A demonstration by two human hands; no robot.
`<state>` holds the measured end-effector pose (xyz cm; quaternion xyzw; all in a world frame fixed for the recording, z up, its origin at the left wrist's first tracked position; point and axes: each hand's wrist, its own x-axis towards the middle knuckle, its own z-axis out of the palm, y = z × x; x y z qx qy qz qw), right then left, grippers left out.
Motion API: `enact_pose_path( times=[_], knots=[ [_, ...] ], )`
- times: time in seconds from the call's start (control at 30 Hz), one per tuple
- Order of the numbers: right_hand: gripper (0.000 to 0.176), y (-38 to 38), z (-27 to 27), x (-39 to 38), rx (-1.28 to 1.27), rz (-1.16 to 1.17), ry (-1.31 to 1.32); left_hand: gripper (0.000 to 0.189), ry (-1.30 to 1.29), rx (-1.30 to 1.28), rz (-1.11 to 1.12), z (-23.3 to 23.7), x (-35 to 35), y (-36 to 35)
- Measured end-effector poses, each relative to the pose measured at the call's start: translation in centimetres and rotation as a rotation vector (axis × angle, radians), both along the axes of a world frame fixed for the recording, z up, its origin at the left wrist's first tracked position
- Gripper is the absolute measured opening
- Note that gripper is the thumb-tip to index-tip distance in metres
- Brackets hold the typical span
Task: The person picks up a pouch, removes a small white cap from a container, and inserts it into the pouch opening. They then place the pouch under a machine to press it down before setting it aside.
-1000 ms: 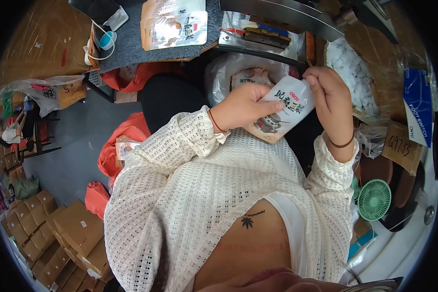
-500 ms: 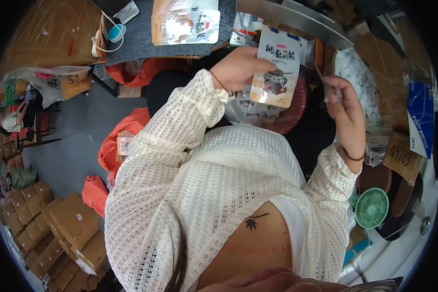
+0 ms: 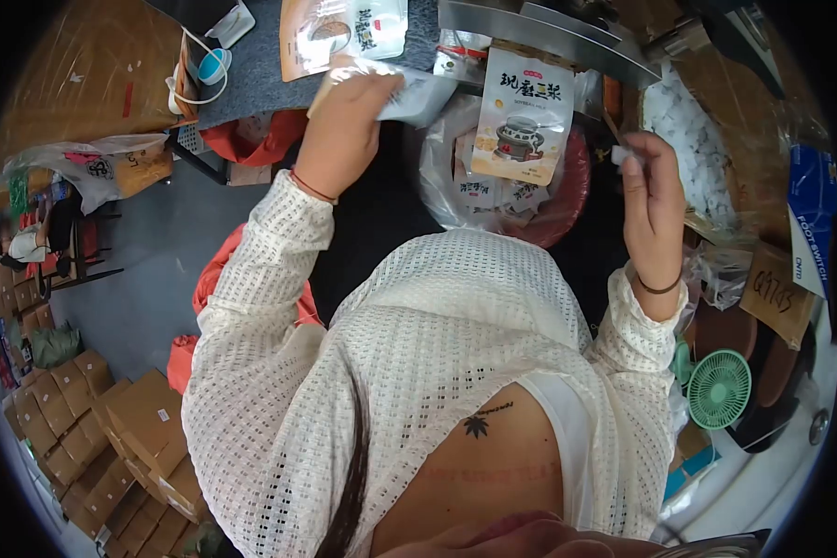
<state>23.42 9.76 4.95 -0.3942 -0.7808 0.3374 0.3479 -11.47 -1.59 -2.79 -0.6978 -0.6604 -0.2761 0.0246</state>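
Observation:
My left hand point(image 3: 342, 130) is closed on a pale pouch point(image 3: 422, 97), blurred by motion, at the edge of the grey-covered table. Just behind it lies a printed pouch point(image 3: 330, 35) with dark characters. Another printed pouch point(image 3: 521, 116), labelled soybean milk, hangs upright below a metal bar, with neither hand touching it. Underneath is a red basin point(image 3: 575, 181) lined with clear plastic, holding several small printed pouches point(image 3: 479, 193). To the right, my right hand point(image 3: 656, 205) pinches a small white packet point(image 3: 620, 156) between thumb and fingertips.
A box of small white packets point(image 3: 688, 135) stands beside my right hand. The metal bar point(image 3: 558, 37) spans the top. A green fan point(image 3: 719, 389) and a blue foot switch box point(image 3: 814, 223) are at right. Stacked cartons point(image 3: 144, 423) and a seated person point(image 3: 30, 244) are at left.
My left hand has left the hanging pouch and moved left to the table edge, where it now grips another pouch. My right hand stays near the white packets, shifted slightly.

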Motion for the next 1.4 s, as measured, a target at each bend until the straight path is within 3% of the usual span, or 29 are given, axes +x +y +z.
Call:
enact_pose_path(
  times=[0.1, 0.23, 0.33, 0.37, 0.47, 0.53, 0.6, 0.63, 0.77, 0.8, 0.87, 0.9, 1.03, 1.13, 1.33, 1.4],
  knots=[
    [0.012, 1.0, -0.6, -1.0, 0.136, 0.288, -0.131, 0.020, -0.858, -0.066, 0.015, 0.6, 3.1, -0.3],
    [0.010, 0.2, 0.0, -3.2, 0.239, 0.390, -0.036, 0.016, -1.011, -0.297, -0.098, 1.1, 6.6, 0.1],
    [0.011, -0.6, 1.2, -3.4, -0.107, 0.161, 0.240, 0.012, -0.989, -0.378, -0.180, 1.7, 8.9, 0.6],
    [0.014, -0.2, 1.2, -3.6, -0.092, 0.165, 0.278, 0.014, -1.064, -0.456, -0.160, 2.4, 9.7, 0.8],
    [0.012, -0.1, 1.8, -4.2, 0.039, 0.163, 0.130, 0.017, -1.109, -0.517, -0.225, 2.6, 11.4, 1.2],
    [0.010, 1.1, 1.5, -3.2, 0.261, 0.210, -0.007, 0.025, -1.443, -0.564, -0.289, 2.7, 12.7, 1.0],
    [0.009, 1.7, 1.4, -2.6, 0.404, 0.298, -0.136, 0.028, -1.554, -0.681, -0.317, 2.5, 13.5, 1.0],
    [0.010, 1.3, 1.8, -2.2, 0.234, 0.328, -0.170, 0.029, -1.534, -0.719, -0.314, 2.6, 13.7, 1.0],
    [0.013, 1.5, 1.6, -0.9, -0.031, 0.039, 0.105, 0.031, -1.337, -0.772, -0.374, 2.3, 13.6, 2.4],
    [0.013, 1.6, 1.6, -0.9, -0.049, 0.070, 0.094, 0.031, -1.265, -0.762, -0.400, 1.7, 13.6, 2.7],
    [0.014, 1.5, 1.5, -0.8, -0.083, 0.125, 0.074, 0.031, -1.365, -0.728, -0.412, 1.2, 14.1, 2.5],
    [0.012, 1.4, 1.8, -1.0, 0.030, 0.150, -0.058, 0.032, -1.413, -0.710, -0.419, 1.3, 14.3, 2.5],
    [0.010, 2.3, 1.2, -0.4, 0.220, 0.260, -0.159, 0.032, -1.548, -0.790, -0.329, 2.7, 14.7, 2.2],
    [0.011, 1.6, 1.8, -0.5, -0.118, 0.067, 0.071, 0.038, -1.442, -0.709, -0.415, 1.5, 15.0, 2.7],
    [0.012, 1.9, 2.3, -0.2, 0.077, 0.182, -0.153, 0.035, -1.432, -0.862, -0.300, 3.1, 14.8, 2.6],
    [0.014, 2.3, 2.1, 0.0, 0.137, 0.240, -0.224, 0.035, -1.492, -0.865, -0.352, 2.7, 15.2, 2.5]
  ],
)
